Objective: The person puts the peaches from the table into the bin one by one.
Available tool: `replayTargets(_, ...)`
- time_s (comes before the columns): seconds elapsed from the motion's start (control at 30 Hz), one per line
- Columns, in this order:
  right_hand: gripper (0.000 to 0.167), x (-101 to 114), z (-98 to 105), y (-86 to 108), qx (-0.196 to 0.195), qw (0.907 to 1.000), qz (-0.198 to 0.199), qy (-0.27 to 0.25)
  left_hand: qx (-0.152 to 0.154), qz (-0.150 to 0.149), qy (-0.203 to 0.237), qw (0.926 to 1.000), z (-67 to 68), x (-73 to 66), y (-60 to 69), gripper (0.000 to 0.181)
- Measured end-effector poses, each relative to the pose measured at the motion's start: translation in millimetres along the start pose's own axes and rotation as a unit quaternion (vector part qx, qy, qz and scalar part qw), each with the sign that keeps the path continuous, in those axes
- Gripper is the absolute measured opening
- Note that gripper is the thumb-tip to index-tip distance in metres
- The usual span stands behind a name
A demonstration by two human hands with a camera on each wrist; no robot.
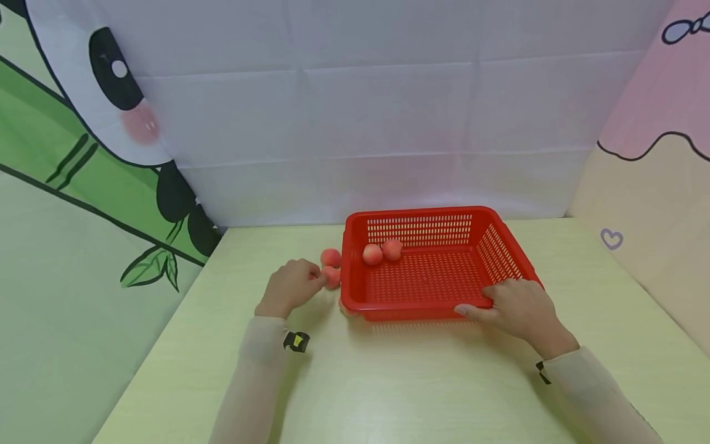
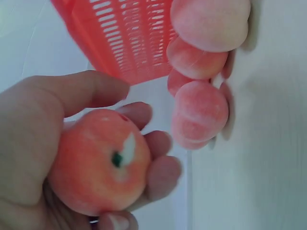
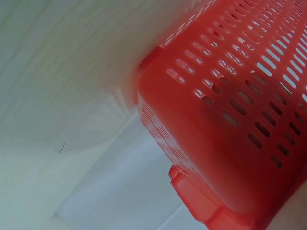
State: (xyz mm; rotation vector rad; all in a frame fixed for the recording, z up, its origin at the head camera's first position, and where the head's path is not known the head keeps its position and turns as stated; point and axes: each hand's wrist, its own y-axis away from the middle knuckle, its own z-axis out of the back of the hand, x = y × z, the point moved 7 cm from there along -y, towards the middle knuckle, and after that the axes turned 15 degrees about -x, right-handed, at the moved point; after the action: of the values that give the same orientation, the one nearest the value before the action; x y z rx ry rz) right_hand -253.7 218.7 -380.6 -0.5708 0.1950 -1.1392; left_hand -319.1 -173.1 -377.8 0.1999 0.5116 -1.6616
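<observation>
My left hand (image 1: 291, 285) is just left of the red plastic basket (image 1: 418, 306). In the left wrist view its fingers curl round a peach (image 2: 100, 163) with a dark stem spot and a pale leaf-shaped mark. The head view mostly hides this peach behind the hand. My right hand (image 1: 518, 310) grips the basket's rim near the front right corner, thumb along the front edge. Two peaches (image 1: 373, 254) lie inside the basket, at its left. The right wrist view shows the slotted basket wall (image 3: 192, 120) close up; the right hand's fingers are hidden there.
Several loose peaches (image 1: 331, 258) lie along the basket's left side, one (image 1: 347, 308) partly under its front left corner. In the left wrist view, peaches (image 2: 199, 112) sit in a row by the basket. A pale table (image 1: 388, 388) meets a printed cloth backdrop (image 1: 383, 117).
</observation>
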Motion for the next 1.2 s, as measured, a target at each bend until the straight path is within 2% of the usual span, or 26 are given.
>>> replayTargets(0.07,0.069,0,0,-0.2,0.001,1.0,0.0,0.0,-0.016,-0.002,-0.002,0.9999,5.6,1.5,-1.0,0.03)
replayTargets(0.23,0.069,0,0,-0.4,0.0,1.0,0.0,0.002,-0.033,-0.011,-0.008,0.9994,14.2,3.1,-2.5,0.027)
replayTargets(0.5,0.069,-1,0,-0.5,-0.003,1.0,0.001,0.007,-0.078,-0.033,-0.001,0.9964,25.3,-3.2,-2.8,0.026)
replayTargets(0.77,0.07,0,0,-1.5,0.004,1.0,-0.001,0.009,-0.134,-0.047,0.0,0.9898,38.0,-11.6,-0.6,0.028)
replayTargets(1.0,0.07,1,1,-1.7,0.009,0.9999,-0.004,0.01,-0.148,-0.047,0.008,0.9879,44.2,-20.7,3.0,0.027)
replayTargets(1.2,0.07,0,2,-1.8,0.005,1.0,-0.001,0.007,-0.171,-0.064,0.013,0.9832,51.6,-29.3,6.2,0.027)
